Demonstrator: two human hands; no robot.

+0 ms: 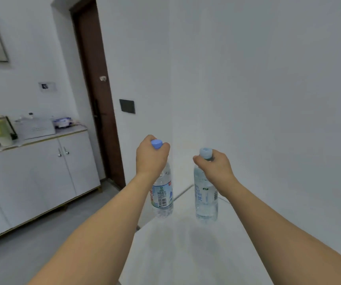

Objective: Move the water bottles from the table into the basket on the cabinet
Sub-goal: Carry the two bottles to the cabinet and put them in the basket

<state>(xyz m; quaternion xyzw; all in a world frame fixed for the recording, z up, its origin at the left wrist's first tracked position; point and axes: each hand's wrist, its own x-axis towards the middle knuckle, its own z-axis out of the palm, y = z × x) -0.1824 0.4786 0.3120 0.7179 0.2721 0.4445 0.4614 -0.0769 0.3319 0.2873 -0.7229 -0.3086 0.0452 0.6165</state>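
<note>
Two bare forearms reach forward over a white glossy table [186,254] that stands in the corner of a room with pale walls. The left hand [152,157] has its grip closed around the neck of a clear plastic water bottle with a blue screw cap and a white, blue and red label [163,194]; the cap shows above the curled fingers. The right hand [214,165] has its grip closed in the same way around the neck of a second clear plastic water bottle with a pale blue cap and light printed letters [205,200]. Both bottles hang upright, side by side and a little apart from each other. Their bottoms appear to be above the table surface, with faint shadows under them, but I cannot tell surely whether they touch it. The left bottle is near the table's left edge. To the left, across a grey floor [21,254], stands a long white cabinet with small metal knobs [42,171]. On its top lie several things, all blurred: a white box [34,128], a blue and white packet [63,122], a pale cup [4,133] and something red at the frame edge. I cannot make out a basket there clearly. Behind the cabinet is a dark brown door [95,89], and a dark rectangular plate [127,106] is fixed on the wall beside it.
</note>
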